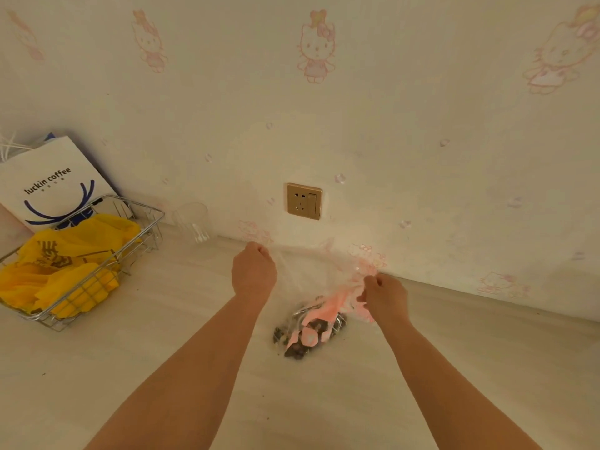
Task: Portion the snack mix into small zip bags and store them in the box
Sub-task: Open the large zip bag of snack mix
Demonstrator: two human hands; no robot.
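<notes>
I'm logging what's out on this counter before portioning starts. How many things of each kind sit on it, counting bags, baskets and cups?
Clear plastic bag of snack mix, gripped by the left hand and right hand: 1
White paper bag: 1
Yellow plastic bag: 1
Wire basket: 1
Clear cup: 1
Total: 5

- Two bare hands: left hand (254,271), right hand (386,295)
- One clear pink-printed zip bag of dark snack mix (311,326)
- One silver wire basket (107,254), far left
- One white paper bag (48,186)
- One clear glass cup (193,222)
- One gold wall socket (304,201)
</notes>
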